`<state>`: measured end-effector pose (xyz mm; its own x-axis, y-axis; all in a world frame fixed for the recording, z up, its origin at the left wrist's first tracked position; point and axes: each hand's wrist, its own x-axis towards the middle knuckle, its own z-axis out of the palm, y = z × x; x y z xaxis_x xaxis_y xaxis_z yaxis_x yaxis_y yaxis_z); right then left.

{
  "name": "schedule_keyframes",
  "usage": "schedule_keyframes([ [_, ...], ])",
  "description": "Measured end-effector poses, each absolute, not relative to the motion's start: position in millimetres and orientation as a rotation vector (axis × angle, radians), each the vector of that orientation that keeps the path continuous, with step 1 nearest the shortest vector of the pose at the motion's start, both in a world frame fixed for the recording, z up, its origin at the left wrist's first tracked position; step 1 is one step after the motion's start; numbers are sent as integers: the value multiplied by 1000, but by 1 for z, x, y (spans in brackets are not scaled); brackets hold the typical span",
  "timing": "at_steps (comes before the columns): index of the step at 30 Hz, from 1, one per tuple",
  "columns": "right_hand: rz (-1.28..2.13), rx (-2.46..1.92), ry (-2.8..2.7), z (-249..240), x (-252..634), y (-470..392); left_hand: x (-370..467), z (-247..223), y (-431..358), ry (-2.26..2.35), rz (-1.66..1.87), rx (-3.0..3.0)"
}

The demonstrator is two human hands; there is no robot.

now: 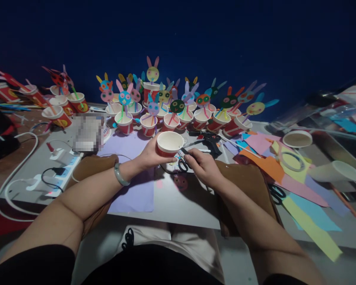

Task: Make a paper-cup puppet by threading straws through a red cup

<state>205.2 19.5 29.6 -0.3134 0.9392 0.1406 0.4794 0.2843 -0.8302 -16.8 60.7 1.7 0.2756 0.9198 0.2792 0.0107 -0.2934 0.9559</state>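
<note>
My left hand (150, 154) is wrapped round a red and white paper cup (169, 141), its white inside tilted toward me. From the right, my right hand (206, 167) pinches a slim dark tool (184, 151), its tip at the cup's side just below the rim. Whether that is a knife or a pen I cannot tell. Black-handled scissors (182, 164) lie on the table under the hands. A round paper face (180, 182) is on the white tabletop below my right hand, dim in the shadow.
Behind stand several cups with paper rabbit heads (148, 124) on straws. A power strip (65, 174) with white cables is at left, beside a purple sheet (133, 194). Coloured paper scraps (269, 166), a tape roll (292, 161) and a glue gun (212, 144) lie rightward.
</note>
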Motion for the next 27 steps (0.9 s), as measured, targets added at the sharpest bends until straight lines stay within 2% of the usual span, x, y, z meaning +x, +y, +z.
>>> schedule_keyframes([
  [3,1521,-1190,-1643,30,205,21,-17,3,60,878,1178,1565],
  [5,1640,-1171,-1560,30,204,22,-16,3,60,879,1177,1548],
  [7,1391,-1202,-1706,29,204,21,-16,3,60,886,1174,1536],
  [10,770,-1301,-1943,28,204,20,-16,2,61,887,1177,1531],
  [12,638,-1331,-1971,28,204,19,-15,2,61,886,1187,1530],
  [14,880,-1287,-1907,29,204,20,-16,2,60,886,1188,1534],
  [17,1518,-1176,-1629,31,204,21,-16,3,60,877,1170,1545],
  [19,1683,-1154,-1523,31,203,22,-17,3,60,871,1164,1545],
  [21,1478,-1188,-1656,30,204,22,-17,2,61,879,1163,1546],
  [25,738,-1303,-1960,29,205,19,-17,0,62,891,1175,1548],
  [27,731,-1308,-1959,30,206,19,-17,0,62,893,1183,1551],
])
